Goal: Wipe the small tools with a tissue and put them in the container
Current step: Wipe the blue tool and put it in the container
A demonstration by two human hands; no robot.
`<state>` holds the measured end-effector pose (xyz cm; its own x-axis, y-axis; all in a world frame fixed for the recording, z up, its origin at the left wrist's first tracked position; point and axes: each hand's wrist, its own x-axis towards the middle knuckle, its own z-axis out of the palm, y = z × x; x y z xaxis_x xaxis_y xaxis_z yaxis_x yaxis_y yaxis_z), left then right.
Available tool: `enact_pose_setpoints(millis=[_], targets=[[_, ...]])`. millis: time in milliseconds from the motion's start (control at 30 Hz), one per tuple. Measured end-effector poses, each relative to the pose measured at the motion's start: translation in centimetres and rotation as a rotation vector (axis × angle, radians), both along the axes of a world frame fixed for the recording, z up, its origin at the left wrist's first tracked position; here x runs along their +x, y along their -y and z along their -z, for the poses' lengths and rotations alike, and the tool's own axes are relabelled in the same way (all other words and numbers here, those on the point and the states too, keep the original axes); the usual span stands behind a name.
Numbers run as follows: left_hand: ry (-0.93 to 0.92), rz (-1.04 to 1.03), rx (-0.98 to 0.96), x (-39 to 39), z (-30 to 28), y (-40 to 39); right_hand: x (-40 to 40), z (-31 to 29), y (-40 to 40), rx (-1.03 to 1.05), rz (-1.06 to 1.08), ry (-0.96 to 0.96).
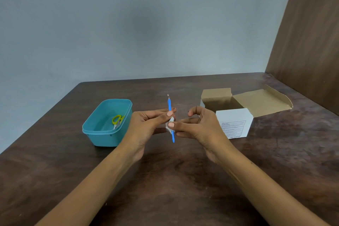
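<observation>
A dark brown wood-grain bench (183, 180) carries everything, set against a pale grey-blue wall (128, 24), with a brown wooden panel (311, 42) standing at the far right corner.

Just beyond and to the outside of the right hand (200, 126) sits an open cardboard box (236, 121), white outside with a printed label on its near face and plain brown inside, its flaps folded up and out toward the far right.

Beside the left hand (145, 126), on its outer side and touching nothing, stands the turquoise container (102, 134), a lidless rectangular tub. Inside it lie small scissors with yellow handles (117, 119), near the wall closest to that hand.

Both forearms reach in from the near edge and the two hands meet above the middle of the bench. The left hand pinches the blue tool (169, 108) between thumb and fingertips, about midway along its length, holding it nearly upright. The tool is a thin blue stick with a small metal tip pointing away above the fingers and its lower end hanging below them. The right hand pinches a small wad of white tissue (169, 126) with thumb and curled fingers, wrapped around the tool just under the left fingertips, the index finger arched above.
</observation>
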<state>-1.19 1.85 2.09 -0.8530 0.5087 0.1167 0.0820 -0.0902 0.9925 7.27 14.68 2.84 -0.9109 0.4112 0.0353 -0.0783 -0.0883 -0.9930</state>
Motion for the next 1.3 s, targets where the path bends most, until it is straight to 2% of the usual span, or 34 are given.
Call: enact_pose_setpoints(millis=[133, 233, 367, 467, 633, 767, 900, 1067, 1300], targets=[[-0.063, -0.015, -0.012, 0.0, -0.2, 0.0, 0.0, 0.2, 0.1, 0.024, 0.041, -0.038], [-0.048, -0.027, 0.011, -0.1, -0.2, 0.2, 0.1, 0.2, 0.3, 0.009, -0.021, 0.005], [0.037, 0.006, 0.025, -0.4, -0.4, 0.3, 0.3, -0.1, 0.5, -0.130, -0.131, 0.085], [0.135, 0.075, 0.057, -0.3, -0.6, 0.2, 0.3, -0.4, 0.5, -0.232, -0.137, 0.057], [0.177, 0.197, 0.051, 0.1, -0.8, 0.1, 0.2, -0.5, 0.3, -0.353, -0.100, -0.017], [0.084, 0.137, -0.019, 0.3, -1.2, 0.4, 0.1, -0.6, 0.4, -0.337, -0.036, -0.069], [-0.094, 0.032, -0.177, 0.5, -1.3, 0.4, 0.2, -0.8, -0.1, -0.292, 0.033, -0.165], [-0.214, 0.148, -0.218, 0.5, -0.9, 0.4, 0.1, -0.6, -0.1, -0.175, 0.077, -0.216], [-0.242, 0.278, -0.248, 0.3, -1.7, 0.7, 0.0, -0.7, -0.3, -0.198, 0.103, -0.260]])
